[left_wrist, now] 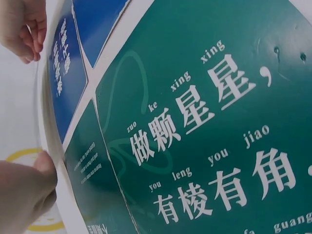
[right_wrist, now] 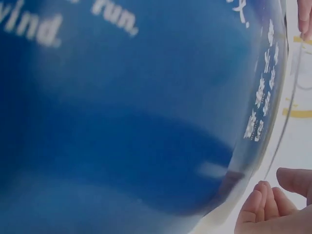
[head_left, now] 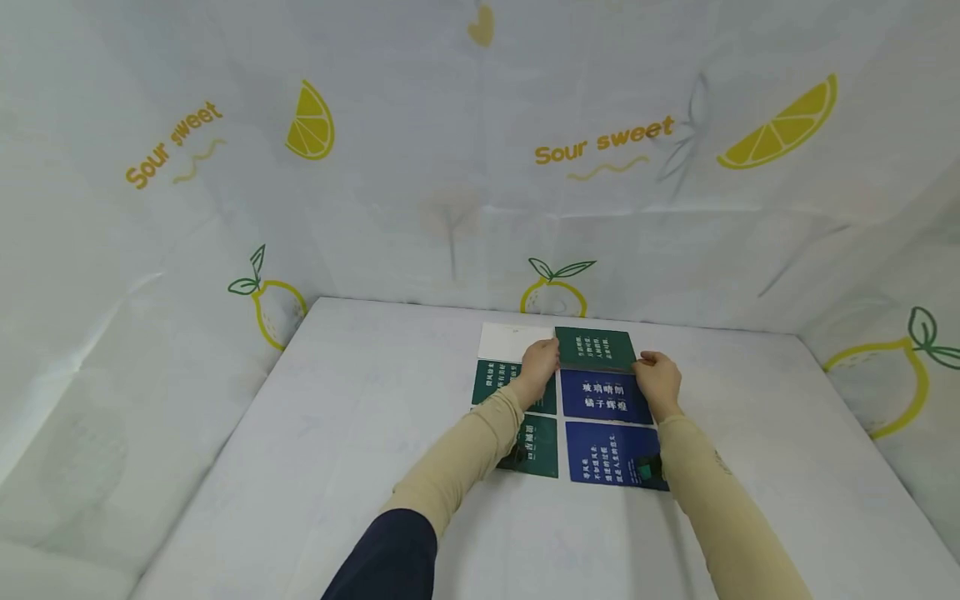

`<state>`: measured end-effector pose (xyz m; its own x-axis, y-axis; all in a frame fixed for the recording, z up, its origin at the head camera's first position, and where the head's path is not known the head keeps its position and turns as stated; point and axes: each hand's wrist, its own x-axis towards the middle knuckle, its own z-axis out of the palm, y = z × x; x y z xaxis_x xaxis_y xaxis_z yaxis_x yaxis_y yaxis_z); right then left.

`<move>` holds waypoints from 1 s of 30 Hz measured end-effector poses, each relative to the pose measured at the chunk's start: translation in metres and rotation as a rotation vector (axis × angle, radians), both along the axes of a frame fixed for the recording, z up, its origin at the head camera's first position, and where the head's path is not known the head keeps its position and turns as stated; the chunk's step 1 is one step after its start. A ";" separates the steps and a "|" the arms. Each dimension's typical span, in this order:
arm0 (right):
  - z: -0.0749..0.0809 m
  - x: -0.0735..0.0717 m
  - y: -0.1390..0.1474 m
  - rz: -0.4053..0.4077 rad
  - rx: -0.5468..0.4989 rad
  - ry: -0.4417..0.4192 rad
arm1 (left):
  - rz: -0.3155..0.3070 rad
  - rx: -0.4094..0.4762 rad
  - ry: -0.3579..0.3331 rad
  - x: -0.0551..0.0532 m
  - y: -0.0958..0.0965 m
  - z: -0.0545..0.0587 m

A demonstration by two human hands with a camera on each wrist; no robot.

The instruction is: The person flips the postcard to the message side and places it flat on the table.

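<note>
A: What does the green card look like?

B: The green card is a dark rectangle with rows of small white writing. It's at the far end of the right-hand line, between two hands. I can't tell if it lies all the way flat.

A: How is it held?

B: The left hand pinches its left edge, though some fingers are hidden. The right hand pinches its near right corner with thumb and fingertips.

A: What's around it?

B: A plain white card on its left. Two blue cards come nearer in the same line, and two more green cards are on the left. They look thin, smooth and shiny.

A: And farther out?

B: A flat white table, wrinkly tan sleeves, and a creased white cloth with yellow lemon slices.
</note>
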<state>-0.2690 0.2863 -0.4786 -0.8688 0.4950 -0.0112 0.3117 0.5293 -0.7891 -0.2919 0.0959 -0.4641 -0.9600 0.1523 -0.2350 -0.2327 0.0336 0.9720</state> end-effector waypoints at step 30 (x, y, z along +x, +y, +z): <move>0.013 0.011 -0.009 0.054 -0.248 0.081 | 0.187 -0.230 0.324 -0.005 -0.016 -0.004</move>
<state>-0.2576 0.2774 -0.4654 -0.8968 0.4390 -0.0553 0.2186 0.3310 -0.9180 -0.2972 0.0803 -0.4685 -0.9958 -0.0521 0.0753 0.0605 0.2438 0.9679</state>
